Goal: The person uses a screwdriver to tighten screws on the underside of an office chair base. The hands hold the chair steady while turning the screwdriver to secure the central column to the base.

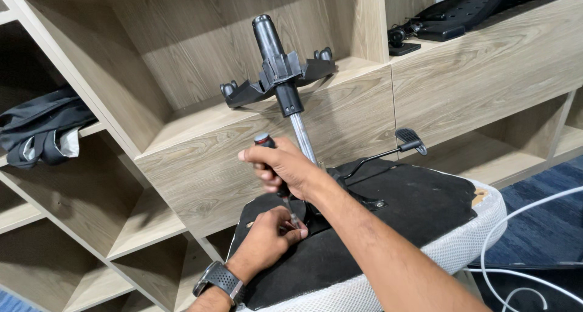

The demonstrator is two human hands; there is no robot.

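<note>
An office chair seat, turned upside down with its black underside up and a white mesh edge along the rim, lies at the lower centre of the head view. From its mechanism a gas-lift column rises toward 12 o'clock, carrying a black star base whose arms spread to 9 and 3 o'clock. A black adjustment lever projects from the mechanism toward 2 o'clock.

The right hand is closed around the black and red handle of a screwdriver, which stands nearly upright with its tip down on the seat's underside, just at 9 o'clock of the column's foot. The left hand, wearing a dark wristwatch, rests on the underside at 6 o'clock of the right hand; its fingertips are pinched together at the screwdriver tip, and what they hold there is too small to tell.

Behind the chair stands a wooden shelf unit. A dark folded bag lies in a compartment at 9 o'clock. White cable loops over blue carpet at 4 o'clock.
</note>
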